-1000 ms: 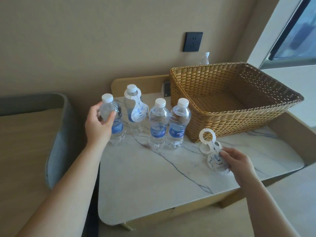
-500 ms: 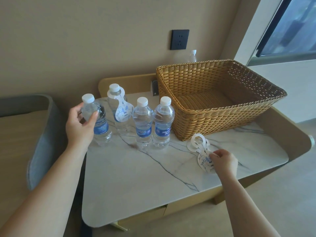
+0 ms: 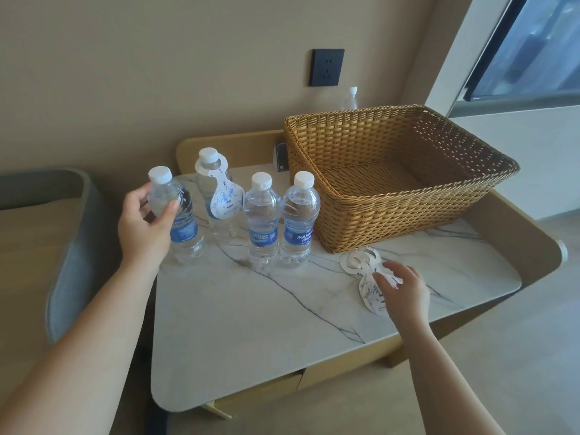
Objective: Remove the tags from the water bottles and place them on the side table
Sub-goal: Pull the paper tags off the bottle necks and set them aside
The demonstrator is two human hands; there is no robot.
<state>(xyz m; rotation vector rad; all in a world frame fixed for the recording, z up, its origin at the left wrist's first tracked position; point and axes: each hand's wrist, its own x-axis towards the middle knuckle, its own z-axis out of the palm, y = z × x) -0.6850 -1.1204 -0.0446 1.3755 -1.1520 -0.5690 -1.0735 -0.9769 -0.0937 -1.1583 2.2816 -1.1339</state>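
Four clear water bottles with white caps and blue labels stand in a row on the marble side table [image 3: 251, 324]. My left hand [image 3: 142, 226] is wrapped around the shoulder of the leftmost bottle [image 3: 183, 227], which has no tag. The second bottle [image 3: 209, 171], slightly behind, wears a white paper tag [image 3: 225, 200] on its neck. The third bottle [image 3: 262, 221] and fourth bottle [image 3: 300, 219] are bare. Loose tags [image 3: 361, 262] lie flat in a small pile in front of the basket. My right hand [image 3: 405, 290] rests its spread fingertips on the top one.
A large wicker basket [image 3: 392, 221] fills the table's back right, with another bottle [image 3: 351, 98] behind it by the wall socket [image 3: 326, 67]. A raised wooden rim [image 3: 533, 243] bounds the table's right side. A grey padded edge [image 3: 70, 246] stands to the left.
My right hand has lowered the removed tag from upright to flat on the pile and loosened its fingers. My left hand stays on the leftmost bottle.
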